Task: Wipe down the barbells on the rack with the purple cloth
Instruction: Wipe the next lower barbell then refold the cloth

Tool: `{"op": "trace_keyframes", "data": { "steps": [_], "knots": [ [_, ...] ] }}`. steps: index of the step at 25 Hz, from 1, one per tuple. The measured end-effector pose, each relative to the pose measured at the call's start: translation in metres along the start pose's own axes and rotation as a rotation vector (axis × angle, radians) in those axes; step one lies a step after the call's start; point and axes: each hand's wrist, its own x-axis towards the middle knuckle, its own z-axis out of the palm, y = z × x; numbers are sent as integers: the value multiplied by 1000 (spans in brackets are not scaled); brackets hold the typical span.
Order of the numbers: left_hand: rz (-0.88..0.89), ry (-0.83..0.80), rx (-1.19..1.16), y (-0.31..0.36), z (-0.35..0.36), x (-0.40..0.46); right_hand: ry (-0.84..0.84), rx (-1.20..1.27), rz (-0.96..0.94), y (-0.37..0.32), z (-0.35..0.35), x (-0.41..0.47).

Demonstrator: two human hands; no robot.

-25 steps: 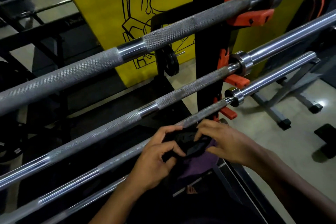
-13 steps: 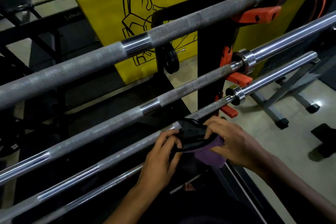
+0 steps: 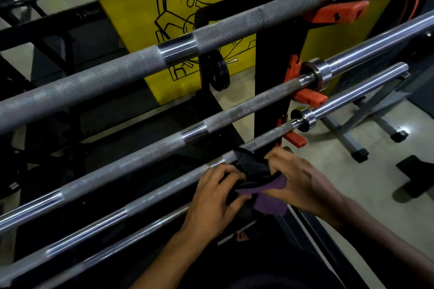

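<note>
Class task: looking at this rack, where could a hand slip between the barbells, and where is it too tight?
Widest gap: between the top barbell and second barbell. Crowded: by the black upright and orange hooks, and where both hands grip the purple cloth at the third barbell.

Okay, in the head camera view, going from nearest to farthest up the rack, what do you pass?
Purple cloth gripped by both hands → thin chrome barbell under the cloth → middle knurled steel barbell → thick top knurled barbell → yellow panel with black line drawing.
</note>
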Motion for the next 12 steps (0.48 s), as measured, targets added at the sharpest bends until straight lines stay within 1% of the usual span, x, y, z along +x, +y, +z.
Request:
{"op": "trace_keyframes", "data": {
  "steps": [2, 4, 5, 7, 10, 12],
  "knots": [
    [35, -21, 137, 6, 0, 4, -28, -76, 26, 2, 3, 2],
    [76, -56, 166, 9, 1, 9, -92, -85, 28, 5, 1, 3],
    [86, -97, 142, 9, 2, 11, -138, -70, 24, 5, -1, 3],
    [76, -235, 72, 8, 2, 15, -261, -70, 34, 5, -8, 2],
    [45, -430, -53, 8, 0, 16, -548, -76, 81, 12, -20, -2],
    [29, -500, -120, 11, -4, 20, -665, -135, 14, 19, -25, -2]
  ]
}}
